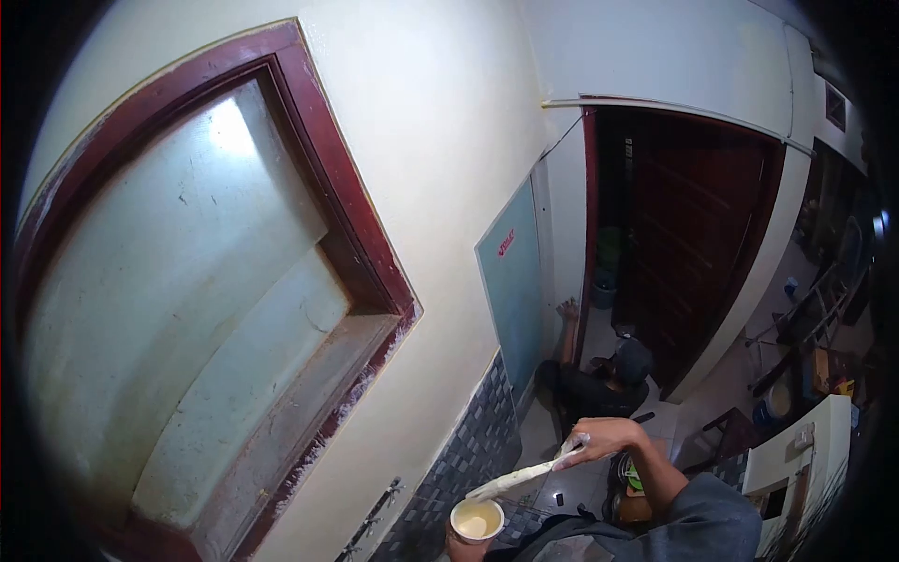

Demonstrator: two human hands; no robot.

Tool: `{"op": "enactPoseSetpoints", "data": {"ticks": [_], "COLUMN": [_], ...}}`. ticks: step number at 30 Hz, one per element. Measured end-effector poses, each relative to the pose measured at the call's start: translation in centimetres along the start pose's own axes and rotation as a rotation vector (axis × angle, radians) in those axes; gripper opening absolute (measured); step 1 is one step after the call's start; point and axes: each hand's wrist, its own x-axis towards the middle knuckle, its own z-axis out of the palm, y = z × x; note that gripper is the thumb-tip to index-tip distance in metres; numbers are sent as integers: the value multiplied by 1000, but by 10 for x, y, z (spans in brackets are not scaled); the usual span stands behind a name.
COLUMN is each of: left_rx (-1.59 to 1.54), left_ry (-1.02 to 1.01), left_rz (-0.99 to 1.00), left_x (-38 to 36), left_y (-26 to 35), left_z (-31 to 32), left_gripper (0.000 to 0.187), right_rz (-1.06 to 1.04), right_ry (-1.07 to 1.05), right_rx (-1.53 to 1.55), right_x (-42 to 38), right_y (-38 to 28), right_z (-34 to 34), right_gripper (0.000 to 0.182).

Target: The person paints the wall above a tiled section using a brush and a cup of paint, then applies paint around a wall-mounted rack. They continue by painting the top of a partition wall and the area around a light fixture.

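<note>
In the lower middle of the head view, my left hand (pixel 465 551) is wrapped around a white cup (pixel 457 526) with cream paint (pixel 478 520) in it. Only a small part of that hand shows at the bottom edge. My right hand (pixel 599 440) grips the end of a long paintbrush (pixel 515 480) smeared with pale paint. The brush slants down to the left, and its tip overlaps the cup's rim in this view. Whitish paint marks the fingers of my right hand.
A dark red window frame (pixel 346 178) fills the left, set in a cream wall (pixel 421 178). Close ahead, a person in a dark cap (pixel 634 359) crouches by the dark red door (pixel 698 225), one hand (pixel 568 309) on the wall. Tools and furniture stand at right.
</note>
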Motion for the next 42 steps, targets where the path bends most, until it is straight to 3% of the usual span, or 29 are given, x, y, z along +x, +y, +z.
{"op": "enactPoseSetpoints", "data": {"ticks": [4, 8, 11, 16, 17, 20, 26, 29, 33, 42], "left_rx": [67, 240, 329, 389, 484, 552, 603, 582, 502, 520], "left_ry": [-46, 15, 8, -40, -13, -48, -138, -147, -166, -235], "left_rz": [24, -69, -88, -16, 107, 197, 193, 184, 149, 143], "left_x": [-7, -30, -36, -43, -42, -38, -35, -36, -39, -44], "left_y": [-2, 4, 5, 9, 12, 24, 41, 42, 45, 43], "left_z": [-1, 1, 1, 1, 2, 7, 13, 15, 22, 31], "left_gripper": [68, 66, 69, 77, 79, 81, 77, 76, 75, 78], "right_rz": [-153, -254, -120, -105, -104, -215, -192, -174, -338, -348], "right_ry": [-39, 111, 75, 64, 15, 33, -90, -144, -134, -117], "right_rx": [22, -28, -106, -270, -290, -394, -762, -825, -825, -944], "right_x": [0, -10, -23, -41, -40, -36, -26, -32, -31, -31], "right_y": [28, 23, -2, -27, -27, -30, -57, -72, -75, -81], "right_z": [19, 24, 11, 1, 1, 15, 21, 6, 6, 11], "right_gripper": [35, 37, 38, 37, 40, 40, 13, 10, 9, 9]}}
